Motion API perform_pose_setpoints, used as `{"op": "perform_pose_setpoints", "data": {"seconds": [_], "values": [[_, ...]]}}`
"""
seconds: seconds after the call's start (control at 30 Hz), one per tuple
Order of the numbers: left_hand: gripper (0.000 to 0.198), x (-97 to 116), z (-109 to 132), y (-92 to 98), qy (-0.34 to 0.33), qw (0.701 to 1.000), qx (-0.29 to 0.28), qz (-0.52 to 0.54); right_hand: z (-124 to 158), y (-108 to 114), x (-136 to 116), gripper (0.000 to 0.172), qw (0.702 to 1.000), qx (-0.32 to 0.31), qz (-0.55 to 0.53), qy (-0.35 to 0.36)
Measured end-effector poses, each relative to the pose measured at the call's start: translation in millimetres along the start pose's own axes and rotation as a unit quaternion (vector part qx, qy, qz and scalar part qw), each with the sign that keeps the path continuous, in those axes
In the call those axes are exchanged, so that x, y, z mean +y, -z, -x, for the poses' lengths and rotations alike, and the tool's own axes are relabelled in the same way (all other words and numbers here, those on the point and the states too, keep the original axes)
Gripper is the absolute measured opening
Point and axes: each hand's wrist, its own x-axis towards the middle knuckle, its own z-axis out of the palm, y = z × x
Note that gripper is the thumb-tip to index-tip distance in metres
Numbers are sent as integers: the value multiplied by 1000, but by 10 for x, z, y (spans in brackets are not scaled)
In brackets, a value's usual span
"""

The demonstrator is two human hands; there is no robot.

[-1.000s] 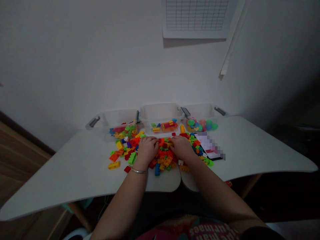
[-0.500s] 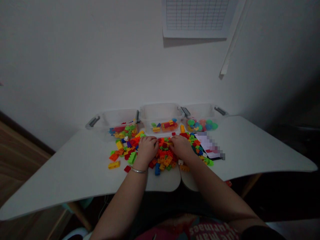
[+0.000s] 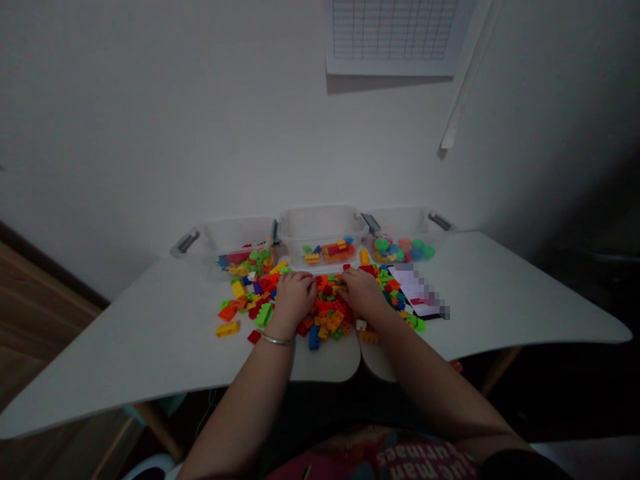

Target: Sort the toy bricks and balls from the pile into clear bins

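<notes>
A pile of coloured toy building bricks (image 3: 330, 317), mostly red, orange, yellow and green, lies on the white table. My left hand (image 3: 296, 297), with a silver bangle on the wrist, rests on the left part of the pile. Its fingers are loosely bent and slightly apart, and no brick shows in them. On the right part of the pile lies my right hand (image 3: 364, 292), fingers also loosely bent and apart. Its fingertips touch the bricks; the palm side of both hands is hidden. Between the hands lie red and orange bricks.
Behind the pile stand three clear plastic bins: a left bin (image 3: 240, 230), a middle bin (image 3: 323, 227) and a right bin (image 3: 403, 223), each with coloured pieces inside. A phone (image 3: 413, 287) lies right of the pile. The white table (image 3: 525, 300) meets the wall behind.
</notes>
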Motion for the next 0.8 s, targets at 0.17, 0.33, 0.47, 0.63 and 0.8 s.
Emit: {"op": "perform_pose_setpoints", "data": {"seconds": [0.17,0.33,0.47,0.63,0.8], "values": [[27,22,-8,32,12,1000,-27,-1,-9,-52,30,15,999,15,-30,-3],[28,46,-17,67,24,999,-42,0,-25,-131,63,12,997,37,-65,3],[27,37,-15,58,24,999,-40,0,-34,-162,83,10,993,58,-98,13],[26,21,-11,36,21,999,-32,4,-45,-172,101,5,989,83,-123,10],[26,8,-6,9,13,1000,-22,5,-48,-179,109,2,984,104,-141,3]]}}
